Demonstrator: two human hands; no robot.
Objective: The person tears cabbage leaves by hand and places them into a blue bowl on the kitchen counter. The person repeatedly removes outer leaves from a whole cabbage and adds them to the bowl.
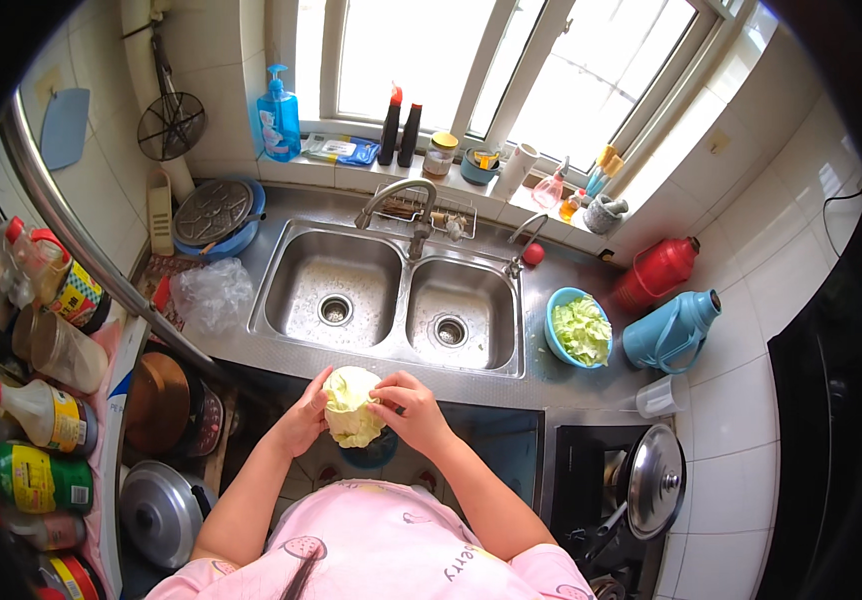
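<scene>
A pale green cabbage head [354, 405] is held up in front of the counter's near edge. My left hand [309, 411] cups its left side. On the other side, the fingers of my right hand [410, 409] pinch the cabbage's upper right leaves. Below the cabbage, partly hidden by it, a dark bin [371, 450] stands on the floor. Torn cabbage leaves [582, 330] fill a light blue basin [553, 339] on the counter, right of the double sink [404, 300]. Both sink bowls are wet and hold no dishes.
A crumpled plastic bag [213, 294] lies left of the sink. Curved over the bowls is a faucet [420, 217]. Red [654, 274] and blue [667, 330] thermos flasks stand at right, above a gas stove [577, 469] bearing a lidded pan [656, 480]. Bottles [48, 420] crowd the left shelf.
</scene>
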